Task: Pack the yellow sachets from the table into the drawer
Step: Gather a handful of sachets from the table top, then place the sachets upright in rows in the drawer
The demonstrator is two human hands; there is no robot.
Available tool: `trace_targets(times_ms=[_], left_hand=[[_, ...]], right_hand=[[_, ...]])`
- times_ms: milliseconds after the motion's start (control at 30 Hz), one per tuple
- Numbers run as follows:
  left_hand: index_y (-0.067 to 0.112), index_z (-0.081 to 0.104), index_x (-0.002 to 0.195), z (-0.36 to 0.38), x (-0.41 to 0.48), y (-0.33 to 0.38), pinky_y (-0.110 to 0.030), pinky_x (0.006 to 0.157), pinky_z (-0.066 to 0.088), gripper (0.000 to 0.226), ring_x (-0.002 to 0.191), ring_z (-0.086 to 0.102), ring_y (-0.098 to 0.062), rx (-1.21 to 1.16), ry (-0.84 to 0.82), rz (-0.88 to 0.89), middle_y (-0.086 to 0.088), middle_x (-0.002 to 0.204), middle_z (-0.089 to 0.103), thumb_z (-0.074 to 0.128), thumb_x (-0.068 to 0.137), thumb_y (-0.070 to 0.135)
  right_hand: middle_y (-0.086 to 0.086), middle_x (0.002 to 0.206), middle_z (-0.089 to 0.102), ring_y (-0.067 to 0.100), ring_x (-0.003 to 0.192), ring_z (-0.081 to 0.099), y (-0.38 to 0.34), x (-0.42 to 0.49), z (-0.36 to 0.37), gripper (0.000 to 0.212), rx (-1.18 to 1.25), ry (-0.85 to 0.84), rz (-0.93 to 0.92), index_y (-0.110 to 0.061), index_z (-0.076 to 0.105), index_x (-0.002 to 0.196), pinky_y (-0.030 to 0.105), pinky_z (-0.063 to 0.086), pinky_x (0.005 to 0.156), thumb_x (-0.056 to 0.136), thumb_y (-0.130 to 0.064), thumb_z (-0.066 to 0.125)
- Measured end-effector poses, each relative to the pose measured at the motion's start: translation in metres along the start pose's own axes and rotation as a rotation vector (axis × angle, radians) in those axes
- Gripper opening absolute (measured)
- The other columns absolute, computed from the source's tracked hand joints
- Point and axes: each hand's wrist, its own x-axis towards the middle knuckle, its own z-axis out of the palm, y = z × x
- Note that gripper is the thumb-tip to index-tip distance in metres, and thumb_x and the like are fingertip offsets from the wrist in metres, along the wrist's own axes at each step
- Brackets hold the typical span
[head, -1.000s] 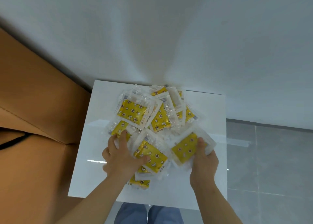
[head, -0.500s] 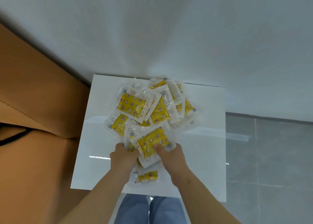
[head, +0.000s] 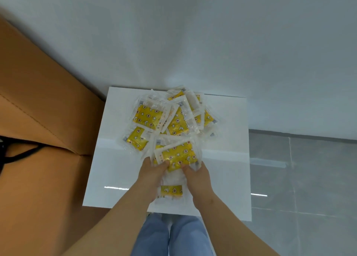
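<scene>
Just in front of the pile (head: 148, 118) on the counter (head: 228, 120), my left hand (head: 152, 173) and right hand (head: 197, 175) both grip a bunch of yellow sachets (head: 177, 155); slippery wrappers could slide out if I lift fast

Change over the last second. The left hand (head: 152, 175) and right hand (head: 197, 175), formerly spread apart at either side of the near edge of the sachet pile (head: 154, 118), have closed toward each other and now sit side by side. The sachets each hand covered have been drawn together into one held bundle (head: 178, 155), thumbs on its top face. The right part of the table (head: 228, 159), where a sachet lay under the right hand, is now bare. A single sachet (head: 171, 190), earlier half hidden by the left wrist, shows between the wrists.
</scene>
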Motion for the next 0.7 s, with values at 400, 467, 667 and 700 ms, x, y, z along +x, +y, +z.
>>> trace_targets(times_ms=[400, 467, 667, 700], left_hand=[[0.017, 0.057, 0.113, 0.005, -0.091, 0.031, -0.044, 0.067, 0.059, 0.027, 0.086, 0.070, -0.028, -0.040, -0.321, 0.336, -0.013, 0.102, 0.069, 0.058, 0.089, 0.004], [0.014, 0.054, 0.120, 0.002, -0.118, 0.046, -0.046, 0.072, 0.058, 0.033, 0.092, 0.068, -0.032, -0.041, -0.378, 0.413, -0.015, 0.107, 0.067, 0.058, 0.089, 0.004], [0.016, 0.056, 0.110, -0.038, -0.212, 0.062, -0.041, 0.070, 0.058, 0.022, 0.089, 0.070, -0.025, -0.012, -0.594, 0.629, -0.007, 0.102, 0.070, 0.055, 0.091, 0.005], [0.018, 0.056, 0.105, -0.047, -0.228, 0.060, -0.043, 0.073, 0.057, 0.019, 0.089, 0.069, -0.025, -0.003, -0.620, 0.645, -0.007, 0.101, 0.070, 0.055, 0.091, 0.005]], right_hand=[[0.004, 0.120, 0.063, 0.020, 0.107, 0.063, -0.036, -0.095, -0.036, 0.045, 0.342, 0.099, -0.255, -0.021, 0.047, 0.130, 0.045, 0.053, 0.090, 0.089, -0.009, 0.061], [0.002, 0.126, 0.059, 0.021, 0.111, 0.060, -0.053, -0.124, -0.038, 0.049, 0.356, 0.125, -0.351, -0.023, 0.042, 0.135, 0.045, 0.053, 0.091, 0.091, -0.011, 0.058], [-0.004, 0.110, 0.067, 0.012, 0.097, 0.066, -0.063, -0.232, -0.021, 0.038, 0.470, 0.240, -0.600, -0.029, 0.051, 0.122, 0.025, 0.057, 0.068, 0.091, -0.008, 0.054], [-0.004, 0.106, 0.068, 0.011, 0.093, 0.067, -0.058, -0.252, -0.018, 0.037, 0.522, 0.257, -0.607, -0.030, 0.053, 0.119, 0.022, 0.056, 0.064, 0.091, -0.007, 0.054]])
